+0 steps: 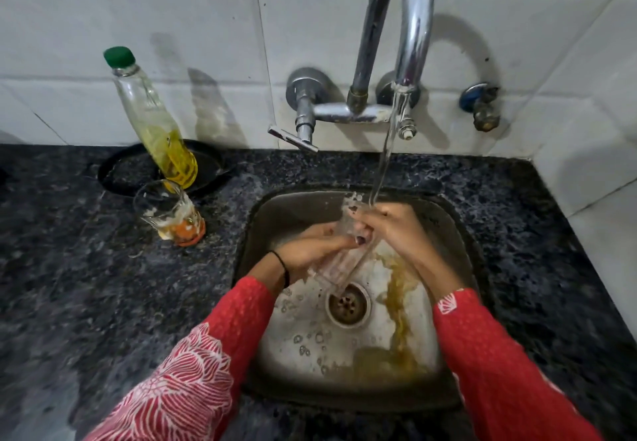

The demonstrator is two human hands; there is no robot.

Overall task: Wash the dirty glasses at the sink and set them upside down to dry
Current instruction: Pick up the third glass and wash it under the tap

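We hold a clear glass point(344, 264) over the steel sink point(275, 216), tilted, its mouth raised toward the back and its base low, just above the drain point(348, 304). Our left hand point(310, 251) grasps the glass round its middle, the fingers point(341, 240) curled across the wall. Our right hand point(393, 230) grips the upper part near the rim, fingers bent round it. Water point(386, 151) runs from the chrome faucet point(410, 27) and lands where the right hand meets the rim. A yellow-brown streak point(396, 289) runs down the sink floor right of the drain. A thin black band point(281, 263) circles our left wrist, above a red sleeve point(193, 382) with white patterning. On the dark speckled tabletop point(86, 285) left of the sink stands a second glass point(165, 213), upright, smeared with white and orange residue. Just behind it a clear bottle point(155, 120) with a green cap, partly full of yellow liquid, stands on a round black dish point(117, 168) near the white-tiled wall.
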